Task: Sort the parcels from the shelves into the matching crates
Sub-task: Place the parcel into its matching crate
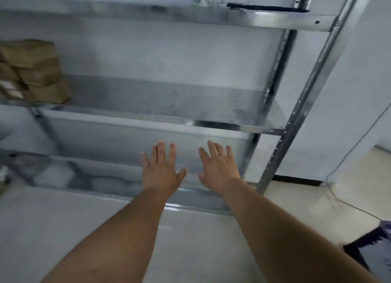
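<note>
Both bare forearms are extended forward side by side, the left hand [161,172] and right hand [218,169] held palms-down and apart, fingers straight and spread, thumbs pointed toward each other, nothing being grasped.

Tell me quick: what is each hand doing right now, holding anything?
Left hand: open, fingers spread, holding nothing.
Right hand: open, fingers spread, holding nothing.

Stacked parcels [33,71] at the far left of the middle shelf [169,105], left hand [161,172] and right hand [218,168] side by side before the lower shelf [190,198], rack upright [296,117] to their right, cable [336,195] on the floor beyond.
</note>
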